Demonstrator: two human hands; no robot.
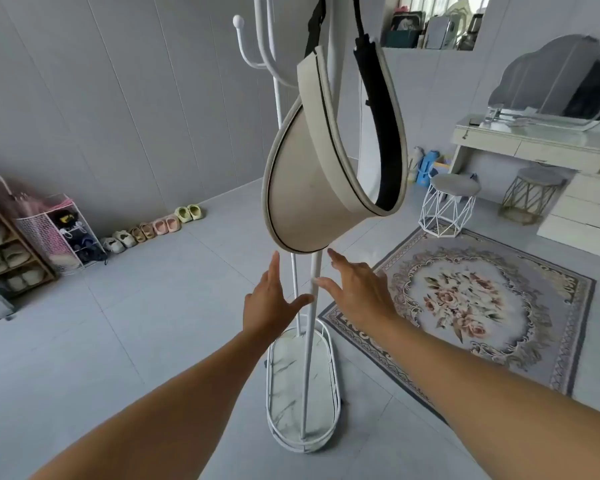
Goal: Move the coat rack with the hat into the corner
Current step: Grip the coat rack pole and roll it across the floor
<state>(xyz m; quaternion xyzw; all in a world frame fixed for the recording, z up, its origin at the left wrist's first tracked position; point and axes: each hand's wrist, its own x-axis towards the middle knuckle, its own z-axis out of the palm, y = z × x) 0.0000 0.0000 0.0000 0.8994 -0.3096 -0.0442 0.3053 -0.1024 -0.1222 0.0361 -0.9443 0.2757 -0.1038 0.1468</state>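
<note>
White metal makes up the rack [313,271], which stands in the middle of the grey tiled floor [153,323], its two thin poles rising from an oval base [302,386] with a marble-look plate and a low wire rim. A beige hat [312,188], a visor with a dark inner band and black strap, hangs from the upper part of the rack, its brim pointing down just above the hands. Curved hooks with ball tips branch off to the left near the top. Both bare arms reach forward from the near edge. The left hand [269,303] is spread, fingers straight and thumb stretched right toward the nearer pole, just beside it or touching it; which, I cannot tell. The right hand [357,289] is also spread flat, its thumb at the same pole from the right side, fingers pointing up and far. Neither hand has closed around the pole. To the right of the base lies a rug [465,306] with a floral centre, and beyond it a white wire stool [447,206] and a dressing table [530,140] with a cloud-shaped mirror. Along the far left wall sits a row of slippers [153,228], then a wire basket and a shoe shelf [11,251] at the left edge.
</note>
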